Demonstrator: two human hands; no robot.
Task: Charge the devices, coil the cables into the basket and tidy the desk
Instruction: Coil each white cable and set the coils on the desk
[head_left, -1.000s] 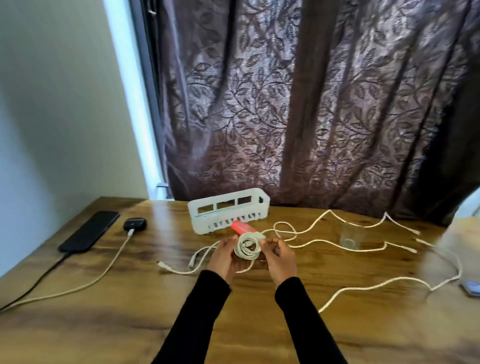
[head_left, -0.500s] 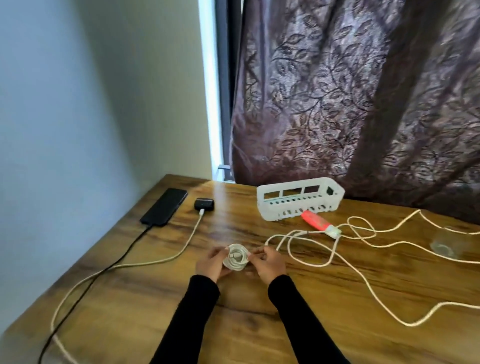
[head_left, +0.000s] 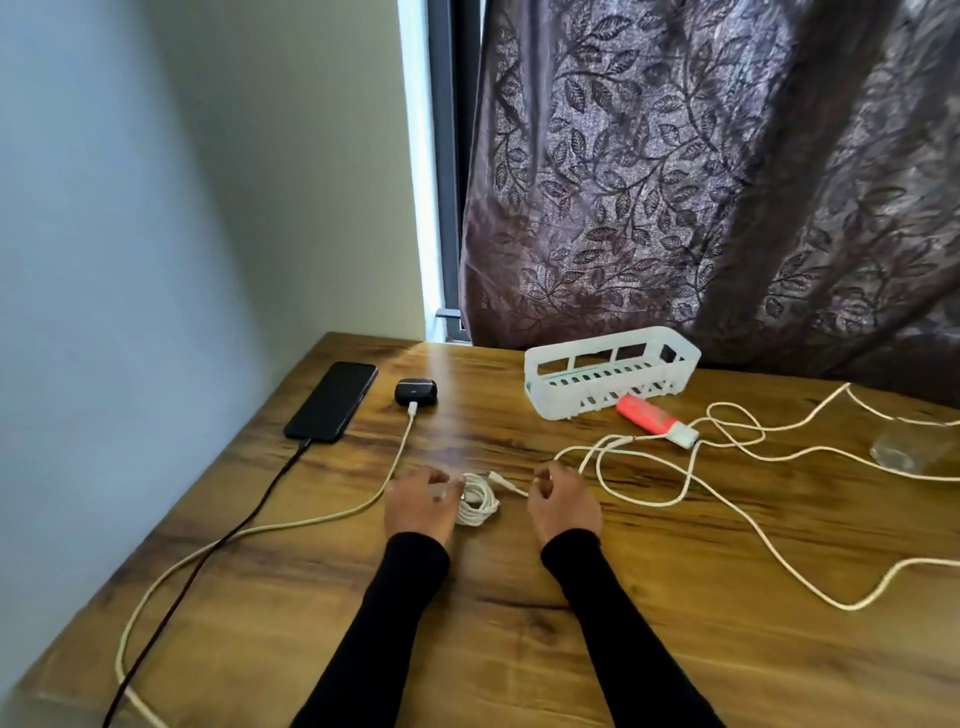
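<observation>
White coiled cable (head_left: 477, 500) flat on desk (head_left: 519, 649); white basket (head_left: 610, 371) upright at back; phone (head_left: 332, 401) & black earbud case (head_left: 415, 392) plugged in, far left.

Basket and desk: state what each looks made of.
Basket: white moulded plastic by the look, slightly translucent, with slotted walls and a matte finish. Desk: wood or a wood-grain laminate, which one unclear; dark streaky grain, with a soft sheen where window light reflects.

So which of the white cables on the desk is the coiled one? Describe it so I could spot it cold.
Start at the white basket at the desk's back edge and come straight toward the person. The coiled cable lies between the left hand and right hand. It alone is wound into a tight bundle; the other white cables sprawl loose.
</observation>
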